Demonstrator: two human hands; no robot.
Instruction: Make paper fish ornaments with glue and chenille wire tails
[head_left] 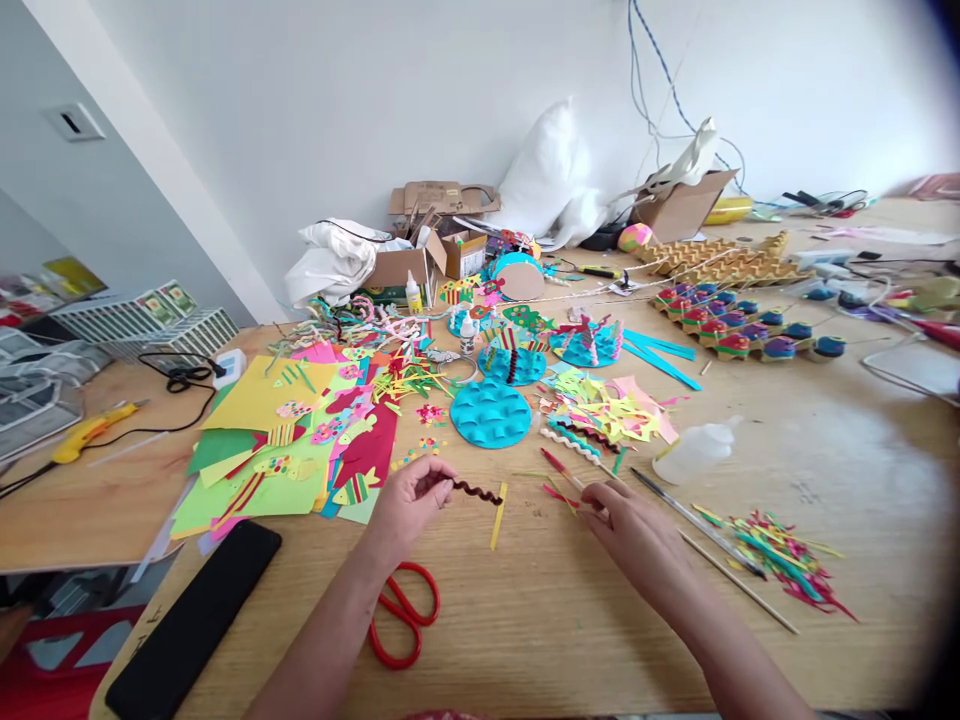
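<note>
My left hand pinches one end of a dark brown wavy pipe cleaner, which sticks out to the right. Its free end meets a narrow yellow paper strip on the table. My right hand is closed, its fingertips low over thin red and yellow paper strips and beside a red-tipped stick; what the fingers grip is hidden. Red-handled scissors lie beside my left forearm. Beyond both hands sits a round blue scalloped piece.
Coloured paper sheets with paper fish spread at the left, near a black phone-like slab. To the right are a wooden skewer, a brush, a white translucent bottle and a pile of paper shreds. Egg cartons lie behind.
</note>
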